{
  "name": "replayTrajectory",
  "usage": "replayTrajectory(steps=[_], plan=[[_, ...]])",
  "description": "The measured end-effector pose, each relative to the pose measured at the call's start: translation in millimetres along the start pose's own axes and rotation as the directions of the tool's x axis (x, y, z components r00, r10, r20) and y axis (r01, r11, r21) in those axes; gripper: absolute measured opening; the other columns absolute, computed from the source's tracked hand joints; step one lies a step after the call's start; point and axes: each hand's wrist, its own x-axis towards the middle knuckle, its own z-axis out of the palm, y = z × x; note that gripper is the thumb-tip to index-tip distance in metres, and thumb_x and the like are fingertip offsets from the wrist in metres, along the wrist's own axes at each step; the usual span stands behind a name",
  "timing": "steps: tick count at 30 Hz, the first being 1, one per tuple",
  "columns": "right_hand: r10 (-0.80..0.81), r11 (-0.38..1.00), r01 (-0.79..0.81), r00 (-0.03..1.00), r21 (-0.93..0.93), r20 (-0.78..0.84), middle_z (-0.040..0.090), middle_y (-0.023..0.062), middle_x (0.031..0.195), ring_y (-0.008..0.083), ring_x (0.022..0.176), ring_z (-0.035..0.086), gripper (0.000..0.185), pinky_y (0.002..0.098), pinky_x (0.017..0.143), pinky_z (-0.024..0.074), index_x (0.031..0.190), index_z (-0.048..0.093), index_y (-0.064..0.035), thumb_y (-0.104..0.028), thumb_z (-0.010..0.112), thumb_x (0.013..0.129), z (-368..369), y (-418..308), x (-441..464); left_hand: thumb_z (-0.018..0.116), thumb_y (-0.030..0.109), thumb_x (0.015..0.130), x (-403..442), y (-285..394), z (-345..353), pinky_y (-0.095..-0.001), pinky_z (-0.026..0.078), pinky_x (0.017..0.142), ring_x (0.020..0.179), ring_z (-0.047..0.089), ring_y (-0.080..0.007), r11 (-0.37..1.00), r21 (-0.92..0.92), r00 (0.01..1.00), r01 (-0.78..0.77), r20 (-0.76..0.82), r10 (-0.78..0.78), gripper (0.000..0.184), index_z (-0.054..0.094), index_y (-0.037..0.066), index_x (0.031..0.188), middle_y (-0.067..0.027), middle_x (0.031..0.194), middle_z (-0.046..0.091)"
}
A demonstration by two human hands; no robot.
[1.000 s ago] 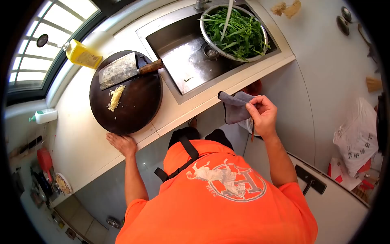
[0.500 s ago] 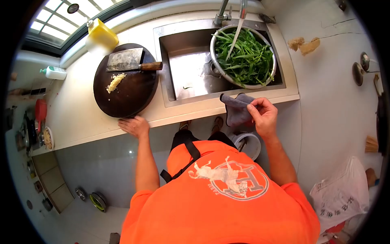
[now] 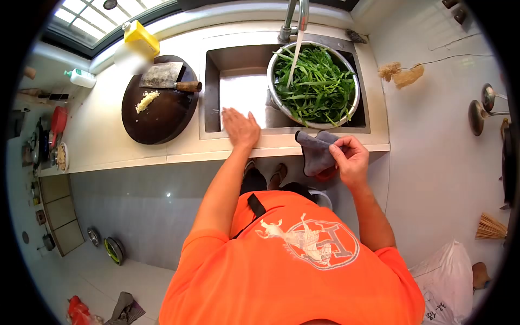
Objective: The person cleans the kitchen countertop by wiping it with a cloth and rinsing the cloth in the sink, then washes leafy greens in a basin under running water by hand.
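Note:
My right hand (image 3: 351, 158) pinches a grey cloth (image 3: 317, 151) with a dark edge, which hangs at the counter's front edge below the sink. Over the near left rim of the steel sink (image 3: 238, 89) is my left hand (image 3: 241, 128), its fingers stretched out and holding nothing. A metal bowl (image 3: 271, 89) heaped with long green leafy vegetables (image 3: 314, 84) sits in the sink's right part. Water runs from the faucet (image 3: 290, 27) onto the leaves. Left of the sink, a cleaver (image 3: 162, 76) and a small pile of chopped garlic (image 3: 146, 101) lie on a round dark chopping board (image 3: 162, 119).
A yellow bottle (image 3: 142, 40) stands behind the board, with a white bottle (image 3: 81, 78) farther left. Ladles (image 3: 478, 116) hang on the right wall. On the floor at the right is a white plastic bag (image 3: 447, 276); a pale bucket (image 3: 320, 199) shows below the cloth.
My left hand has moved right, from the counter edge below the chopping board to the sink's near rim. My right hand keeps hold of the cloth in about the same place.

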Motion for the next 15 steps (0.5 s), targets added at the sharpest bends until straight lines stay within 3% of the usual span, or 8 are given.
replayTrajectory(steps=[1, 4, 5, 7, 9, 11, 14, 15], plan=[[-0.001, 1.0, 0.001, 1.0, 0.002, -0.008, 0.061, -0.0018, 0.075, 0.0033, 0.059, 0.052, 0.01, 0.0194, 0.051, 0.0413, 0.093, 0.062, -0.0019, -0.002, 0.072, 0.092, -1.9, -2.8, 1.0, 0.038, 0.041, 0.103, 7.5, 12.2, 7.8, -0.0485, 0.021, 0.123, 0.147, 0.027, -0.0478, 0.986, -0.138, 0.996, -0.092, 0.008, 0.094, 0.073, 0.033, -0.016, 0.148, -0.0383, 0.155, 0.029], [-0.029, 0.999, 0.029, 0.999, -0.013, -0.028, 0.063, -0.0008, 0.077, 0.0026, 0.065, 0.055, 0.009, 0.0198, 0.056, 0.0446, 0.094, 0.062, 0.0003, -0.002, 0.07, 0.093, -10.0, -17.6, -3.0, 0.044, 0.033, 0.101, 56.4, 25.5, 21.8, -0.0477, 0.044, 0.108, 0.126, 0.055, -0.046, 0.852, -0.514, 0.953, 0.098, 0.295, 0.068, 0.053, 0.059, -0.01, 0.128, -0.0356, 0.132, 0.057], [-0.04, 0.999, 0.04, 0.998, 0.003, -0.043, 0.063, -0.0008, 0.077, 0.0029, 0.065, 0.055, 0.009, 0.0199, 0.056, 0.0448, 0.095, 0.062, 0.0001, -0.001, 0.07, 0.092, -12.5, -18.0, -5.0, 0.05, 0.023, 0.096, 79.5, 14.1, 32.2, -0.0503, 0.053, 0.093, 0.103, 0.066, -0.0471, 0.953, -0.297, 0.947, -0.061, 0.285, 0.15, 0.035, 0.069, -0.005, 0.105, -0.0308, 0.111, 0.068], [-0.067, 0.997, 0.069, 0.995, 0.034, -0.075, 0.063, -0.0009, 0.076, 0.0035, 0.064, 0.055, 0.009, 0.0201, 0.056, 0.0451, 0.095, 0.062, -0.0003, -0.001, 0.07, 0.092, -16.6, -19.4, -7.9, 0.055, 0.006, 0.082, 94.2, 18.5, 4.7, -0.0478, 0.054, 0.093, 0.102, 0.067, -0.0445, 0.987, -0.158, 0.983, 0.025, 0.186, 0.005, 0.028, 0.069, -0.006, 0.103, -0.0291, 0.112, 0.069], [-0.024, 0.998, 0.031, 0.993, 0.056, -0.117, 0.063, 0.0, 0.079, 0.0041, 0.065, 0.055, 0.01, 0.02, 0.057, 0.0454, 0.097, 0.062, -0.0008, 0.0, 0.07, 0.092, -23.2, -21.8, -11.3, 0.057, 0.006, 0.084, 117.8, 1.0, 13.4, -0.0453, 0.058, 0.086, 0.096, 0.072, -0.0416, 0.943, -0.331, 0.996, 0.044, 0.085, -0.016, 0.03, 0.071, -0.007, 0.106, -0.0275, 0.1, 0.072], [-0.004, 0.987, 0.028, 0.988, 0.157, -0.153, 0.063, 0.0005, 0.083, 0.0041, 0.068, 0.056, 0.011, 0.0199, 0.058, 0.0455, 0.099, 0.061, -0.0013, 0.001, 0.069, 0.092, -26.9, -25.1, -9.1, 0.065, 0.015, 0.091, 130.1, -3.9, 24.0, -0.0451, 0.056, 0.055, 0.07, 0.072, -0.0314, 0.525, -0.711, 0.881, 0.468, 0.326, -0.343, 0.021, 0.074, 0.0, 0.101, -0.0191, 0.083, 0.073], [-0.039, 0.923, 0.114, 0.978, 0.368, -0.206, 0.066, 0.006, 0.101, 0.0085, 0.084, 0.063, 0.017, 0.0229, 0.072, 0.0523, 0.108, 0.06, -0.002, -0.002, 0.067, 0.093, -38.4, -49.7, 8.9, 0.06, 0.031, 0.099, 137.2, -8.8, 25.3, -0.0353, 0.04, 0.039, 0.047, 0.056, -0.0202, 0.44, -0.701, 0.82, 0.562, 0.403, -0.406, 0.036, 0.064, 0.003, 0.077, -0.0076, 0.063, 0.059], [-0.08, 0.904, 0.161, 0.974, 0.396, -0.214, 0.066, 0.0088, 0.107, 0.0128, 0.092, 0.064, 0.021, 0.0276, 0.078, 0.0531, 0.113, 0.059, -0.0023, -0.009, 0.066, 0.095, -46.9, -67.5, 11.7, 0.057, 0.036, 0.1, 135.6, -1.4, 13.3, -0.0347, 0.036, 0.039, 0.045, 0.05, -0.0188, 0.289, -0.729, 0.755, 0.621, 0.457, -0.47, 0.041, 0.057, 0.006, 0.072, -0.0051, 0.06, 0.052]])
